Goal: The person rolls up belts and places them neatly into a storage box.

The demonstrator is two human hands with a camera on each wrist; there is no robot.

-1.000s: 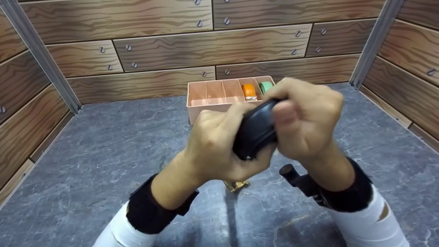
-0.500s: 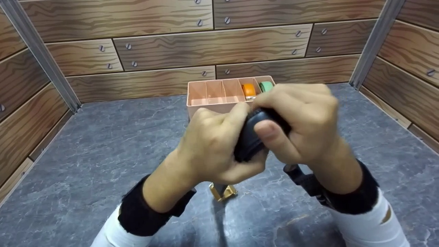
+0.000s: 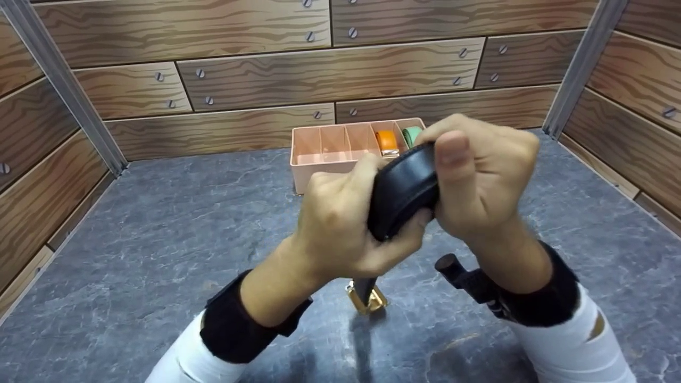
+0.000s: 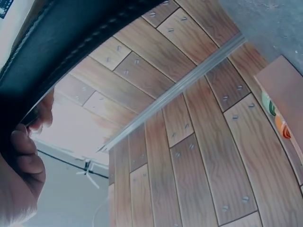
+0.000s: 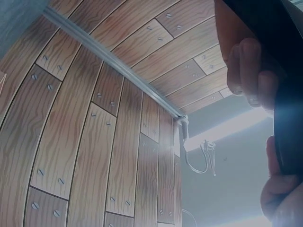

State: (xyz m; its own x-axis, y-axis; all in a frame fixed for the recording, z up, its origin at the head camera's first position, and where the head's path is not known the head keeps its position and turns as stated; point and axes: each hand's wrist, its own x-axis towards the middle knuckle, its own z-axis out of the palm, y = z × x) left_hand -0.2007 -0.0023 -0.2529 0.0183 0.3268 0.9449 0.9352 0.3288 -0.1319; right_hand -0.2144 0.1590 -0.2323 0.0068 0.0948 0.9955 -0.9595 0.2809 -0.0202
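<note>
A black leather belt, stitched along its edge, is coiled between both hands above the table. My left hand grips the coil from the left, with its thumb underneath. From the right, my right hand holds the coil, thumb raised along its near side. Below the left hand hangs the belt's tail with a gold buckle, close over the tabletop. The left wrist view shows the stitched belt strap crossing the upper left. In the right wrist view, the dark strap runs down beside curled fingers.
Behind the hands stands a pink divided box. An orange rolled belt and a mint-green rolled belt sit in its right compartments. Wood-patterned walls enclose the grey marbled table.
The right hand rolled toward the left hand, then turned back up and right, its thumb lifting. The hanging buckle swung left and then right again.
</note>
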